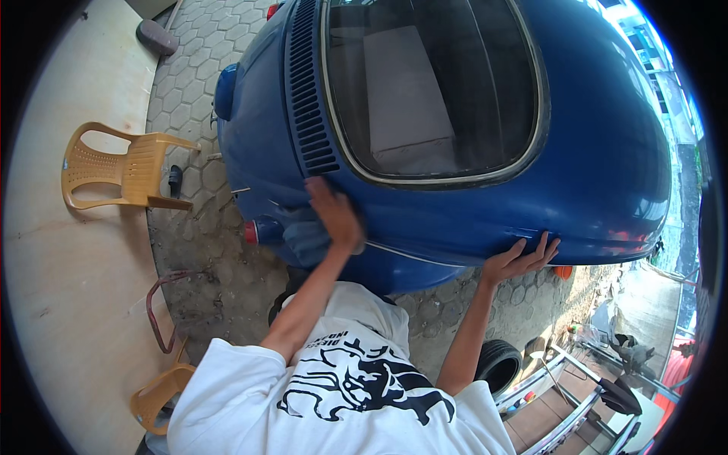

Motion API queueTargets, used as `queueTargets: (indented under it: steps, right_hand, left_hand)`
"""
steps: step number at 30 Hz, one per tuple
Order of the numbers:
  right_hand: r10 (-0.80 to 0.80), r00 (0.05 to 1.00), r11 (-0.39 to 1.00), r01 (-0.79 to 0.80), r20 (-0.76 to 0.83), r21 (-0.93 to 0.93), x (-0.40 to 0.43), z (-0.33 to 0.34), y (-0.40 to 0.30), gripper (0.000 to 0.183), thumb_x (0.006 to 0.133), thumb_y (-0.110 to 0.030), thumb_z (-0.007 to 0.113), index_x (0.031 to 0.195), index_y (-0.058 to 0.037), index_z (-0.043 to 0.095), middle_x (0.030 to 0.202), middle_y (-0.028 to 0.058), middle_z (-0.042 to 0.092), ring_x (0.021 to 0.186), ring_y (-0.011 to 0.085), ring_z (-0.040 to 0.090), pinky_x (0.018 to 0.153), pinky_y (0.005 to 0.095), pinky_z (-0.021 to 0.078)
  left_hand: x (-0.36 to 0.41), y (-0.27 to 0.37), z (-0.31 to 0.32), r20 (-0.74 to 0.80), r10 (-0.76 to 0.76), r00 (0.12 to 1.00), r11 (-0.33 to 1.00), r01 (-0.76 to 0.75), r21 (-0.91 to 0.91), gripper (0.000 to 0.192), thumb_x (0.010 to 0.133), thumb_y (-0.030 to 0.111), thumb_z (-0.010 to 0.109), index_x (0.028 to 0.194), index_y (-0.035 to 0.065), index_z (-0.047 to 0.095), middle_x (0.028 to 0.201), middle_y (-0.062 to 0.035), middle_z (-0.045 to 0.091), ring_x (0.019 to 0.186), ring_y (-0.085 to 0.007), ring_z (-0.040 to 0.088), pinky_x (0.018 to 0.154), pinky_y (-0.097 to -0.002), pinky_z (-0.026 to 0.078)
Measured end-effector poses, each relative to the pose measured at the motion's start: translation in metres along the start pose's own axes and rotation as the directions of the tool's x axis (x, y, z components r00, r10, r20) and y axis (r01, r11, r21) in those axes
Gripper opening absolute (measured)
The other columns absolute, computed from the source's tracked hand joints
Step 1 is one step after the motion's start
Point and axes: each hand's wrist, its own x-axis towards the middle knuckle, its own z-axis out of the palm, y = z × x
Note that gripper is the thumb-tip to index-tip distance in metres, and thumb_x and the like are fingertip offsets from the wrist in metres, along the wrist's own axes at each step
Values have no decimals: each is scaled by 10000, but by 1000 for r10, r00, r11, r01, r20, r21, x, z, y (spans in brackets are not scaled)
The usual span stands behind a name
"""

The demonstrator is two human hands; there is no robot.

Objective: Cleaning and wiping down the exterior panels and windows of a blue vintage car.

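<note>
The rounded rear body of a blue car (421, 210) fills the middle of the head view, with its rear window (489, 85) and slotted air vent (310, 96). My left hand (335, 219), blurred, is over the body just below the vent's lower end; whether anything lies under its palm I cannot tell. Beside its wrist is a blue-grey patch (307, 239), perhaps a cloth or a reflection. My right hand (520, 260) rests with spread fingers on the body's lower edge beneath the window. A red tail lamp (251, 232) is left of my left forearm.
A tan plastic chair (139, 170) and a black slipper (175, 181) are on the hexagonal paving at left, beside a pale wall (85, 256). Another tan chair (156, 392) stands lower left. A tyre (500, 367), a metal frame (574, 421) and a shovel (620, 396) lie lower right.
</note>
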Motion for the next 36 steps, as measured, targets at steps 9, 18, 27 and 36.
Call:
queueTargets:
  steps: [9, 18, 27, 36]
  right_hand:
    - [-15, 999, 1000, 16, 33, -21, -2, -7, -5, 504, 1023, -368, 411, 1386, -27, 488, 1540, 187, 336, 1455, 390, 238, 1179, 594, 204]
    - [-10, 1000, 999, 9, 1, 31, 1, 4, -12, 503, 1021, -371, 419, 1389, -39, 499, 1531, 176, 357, 1451, 378, 252, 1179, 589, 196]
    - [40, 999, 999, -40, -12, 13, -6, 11, -13, 495, 1024, -350, 424, 1405, -40, 494, 1526, 186, 368, 1448, 386, 253, 1172, 585, 201]
    - [-8, 998, 1000, 10, -70, 23, -9, 9, -10, 480, 1025, -314, 426, 1377, 0, 514, 1509, 208, 386, 1430, 406, 284, 1164, 588, 211]
  left_hand:
    - [38, 62, -5, -19, 368, 930, 925, -364, 111, 602, 1048, 310, 323, 1580, 67, 185, 1641, -180, 164, 1516, -399, 111, 1191, -567, 74]
    - [176, -50, -31, -101, -121, 987, 984, 133, 116, 573, 1074, 359, 288, 1592, 147, 166, 1652, -130, 151, 1517, -374, 124, 1189, -577, 142]
    - [108, 15, -32, 72, 237, 969, 961, -244, 126, 542, 1073, 334, 223, 1586, 159, 215, 1642, -123, 189, 1514, -373, 133, 1204, -554, 98]
    - [181, 2, -33, -12, 235, 972, 944, -225, 241, 534, 1080, 401, 217, 1574, 207, 278, 1630, -154, 213, 1492, -414, 179, 1187, -562, 175]
